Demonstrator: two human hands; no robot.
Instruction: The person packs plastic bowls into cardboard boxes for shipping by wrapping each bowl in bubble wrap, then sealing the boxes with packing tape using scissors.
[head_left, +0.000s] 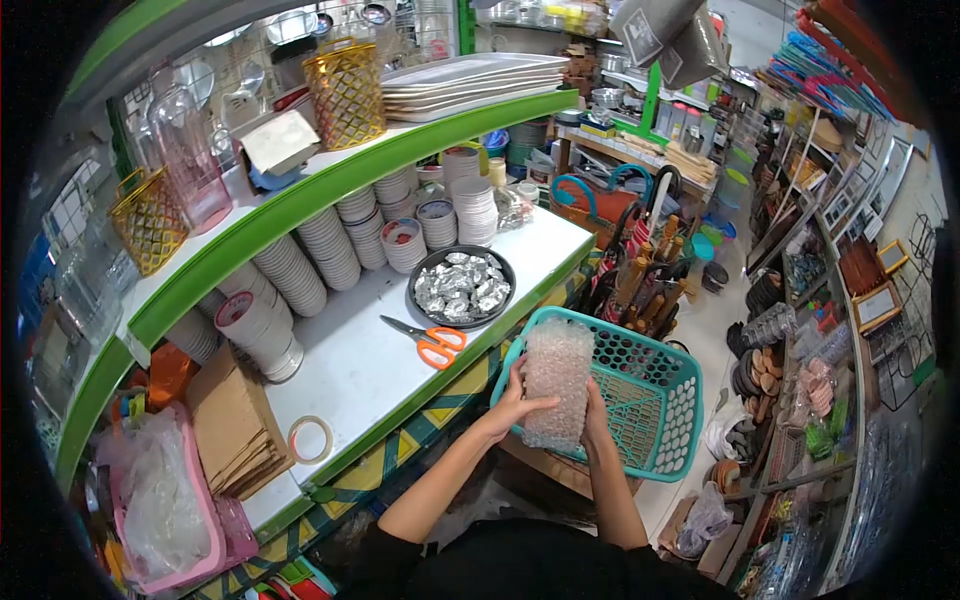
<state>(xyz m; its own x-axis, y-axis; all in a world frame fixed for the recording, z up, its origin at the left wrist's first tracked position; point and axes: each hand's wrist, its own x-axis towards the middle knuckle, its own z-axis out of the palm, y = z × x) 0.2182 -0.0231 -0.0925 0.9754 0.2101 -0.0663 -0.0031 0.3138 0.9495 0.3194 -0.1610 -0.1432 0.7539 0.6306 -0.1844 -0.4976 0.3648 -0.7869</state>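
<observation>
I see both hands clamped on a bubble-wrapped bundle (556, 385), upright between them: left hand (517, 407) grips its near-left side, right hand (596, 415) presses its right side, fingers mostly hidden behind. Bundle sits over the near rim of the teal basket (655, 400). Orange scissors (432, 342) lie on the white counter (350, 375), well left.

No word, brand or number can be read anywhere here. The grey bags (662, 35) hanging at the top carry a dark printed mark, perhaps a logo, but it is too small and blurred to make out. The round lids (402, 235) on the stacked bowls show red-and-white patches that may be labels; no letters resolve on them.
</observation>
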